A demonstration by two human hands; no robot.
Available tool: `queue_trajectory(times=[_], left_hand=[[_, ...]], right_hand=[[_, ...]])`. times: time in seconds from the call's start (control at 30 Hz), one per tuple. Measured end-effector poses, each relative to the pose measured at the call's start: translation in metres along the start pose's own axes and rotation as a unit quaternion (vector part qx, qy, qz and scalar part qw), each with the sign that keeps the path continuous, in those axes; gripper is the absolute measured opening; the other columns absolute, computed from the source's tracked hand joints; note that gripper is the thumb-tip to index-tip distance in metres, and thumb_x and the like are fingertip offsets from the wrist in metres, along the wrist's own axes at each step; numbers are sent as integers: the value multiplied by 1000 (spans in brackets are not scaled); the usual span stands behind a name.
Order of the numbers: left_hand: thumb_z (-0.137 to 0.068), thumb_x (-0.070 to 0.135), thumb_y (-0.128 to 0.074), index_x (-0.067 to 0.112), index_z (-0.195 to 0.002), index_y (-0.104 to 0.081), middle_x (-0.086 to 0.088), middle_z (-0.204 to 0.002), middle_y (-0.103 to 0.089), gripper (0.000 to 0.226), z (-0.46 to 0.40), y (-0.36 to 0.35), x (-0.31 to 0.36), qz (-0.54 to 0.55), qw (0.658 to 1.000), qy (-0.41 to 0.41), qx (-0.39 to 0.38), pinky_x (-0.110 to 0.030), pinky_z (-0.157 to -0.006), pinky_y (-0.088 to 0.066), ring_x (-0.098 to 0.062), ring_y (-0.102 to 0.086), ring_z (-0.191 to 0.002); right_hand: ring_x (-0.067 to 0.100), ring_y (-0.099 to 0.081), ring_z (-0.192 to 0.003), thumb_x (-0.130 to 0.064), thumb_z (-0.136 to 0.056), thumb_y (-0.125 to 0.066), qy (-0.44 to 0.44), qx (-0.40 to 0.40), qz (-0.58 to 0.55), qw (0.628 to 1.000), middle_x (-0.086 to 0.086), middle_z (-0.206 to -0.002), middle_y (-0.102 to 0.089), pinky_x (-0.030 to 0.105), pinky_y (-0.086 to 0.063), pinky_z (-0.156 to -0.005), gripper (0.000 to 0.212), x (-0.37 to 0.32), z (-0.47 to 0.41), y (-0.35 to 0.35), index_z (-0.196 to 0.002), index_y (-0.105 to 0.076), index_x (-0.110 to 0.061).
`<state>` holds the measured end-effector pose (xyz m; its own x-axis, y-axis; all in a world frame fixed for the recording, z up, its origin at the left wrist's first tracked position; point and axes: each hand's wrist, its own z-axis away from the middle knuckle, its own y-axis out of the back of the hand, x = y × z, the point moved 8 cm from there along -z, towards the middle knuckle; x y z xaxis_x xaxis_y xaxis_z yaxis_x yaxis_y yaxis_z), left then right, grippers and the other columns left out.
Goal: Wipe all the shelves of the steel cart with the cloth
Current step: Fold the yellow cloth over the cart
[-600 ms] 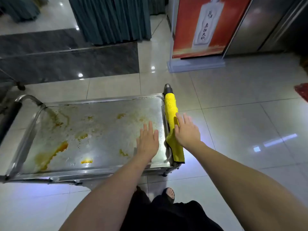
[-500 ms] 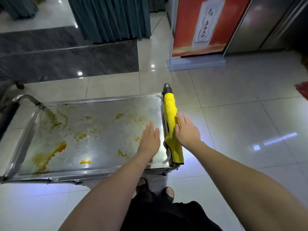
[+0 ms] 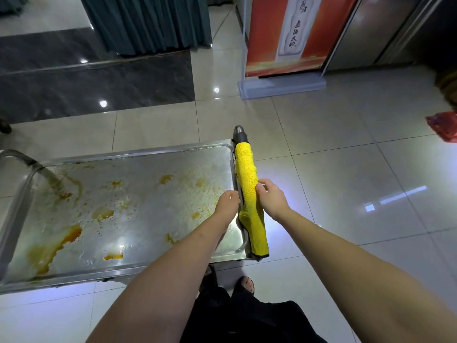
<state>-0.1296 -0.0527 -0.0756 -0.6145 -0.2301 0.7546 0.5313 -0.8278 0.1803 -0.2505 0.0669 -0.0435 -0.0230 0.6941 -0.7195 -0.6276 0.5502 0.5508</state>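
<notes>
Both hands close on the yellow cloth (image 3: 248,191) draped over the steel cart's push handle (image 3: 240,134): the right hand (image 3: 272,199) pinches its outer fold, while the left hand (image 3: 228,204) curls at its inner edge (grip unclear). Soft and light, the cloth should lift off best gathered mid-length. The top shelf (image 3: 138,194), a shallow rimmed tray, holds orange greasy smears and droplets.

The red standing sign (image 3: 284,33) bears vertical Chinese calligraphy, too stylised to read surely.

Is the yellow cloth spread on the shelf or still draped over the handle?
Draped: the yellow cloth hangs over the cart's handle, off the stained top shelf. Both hands pinch it.
</notes>
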Motion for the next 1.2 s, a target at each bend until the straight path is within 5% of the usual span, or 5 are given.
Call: queue_trajectory(times=[0.17, 0.37, 0.57, 0.73, 1.2], left_hand=[[-93, 30, -46, 14, -121, -64, -5, -84, -60, 37, -13, -7, 4, -26, 999, 1, -42, -30, -59, -41, -20, -52, -66], [-97, 26, -53, 11, -126, -61, -8, -76, -51, 34, -17, -10, 12, -17, 998, 33, -55, -26, -51, -34, -18, -42, -56], [-91, 27, -71, 11, -128, -59, -18, -98, -66, 42, -26, -2, 12, -21, 999, 24, -21, -35, -62, -46, -24, -55, -66], [-86, 18, -81, 8, -132, -58, -19, -114, -69, 52, -34, 8, 20, -47, 999, 6, -22, -45, -90, -55, -36, -68, -102], [-84, 17, -73, 19, -128, -64, -7, -94, -70, 46, -26, 8, 28, -48, 997, -18, -49, -36, -78, -53, -21, -63, -80]], right_hand=[[27, -59, -104, -32, -106, -51, -39, 22, -73, 996, 6, -117, -68, 34, -45, -86, 32, -2, -13, -2, -126, -67, -13], [22, -51, -79, -31, -101, -59, -58, 42, -129, 989, -7, -78, -58, 30, -40, -66, 17, 1, -31, 2, -95, -67, -18], [25, -64, -102, -33, -102, -62, -57, 43, -124, 990, 4, -108, -73, 36, -51, -90, 27, -14, -43, 7, -114, -74, -13], [25, -63, -104, -28, -102, -63, -61, 59, -148, 985, 3, -109, -73, 36, -51, -93, 24, -33, -61, 15, -116, -75, -12], [32, -63, -121, -32, -100, -68, -83, 100, -123, 984, 11, -130, -69, 35, -46, -102, 43, -65, -93, 3, -138, -64, -13]])
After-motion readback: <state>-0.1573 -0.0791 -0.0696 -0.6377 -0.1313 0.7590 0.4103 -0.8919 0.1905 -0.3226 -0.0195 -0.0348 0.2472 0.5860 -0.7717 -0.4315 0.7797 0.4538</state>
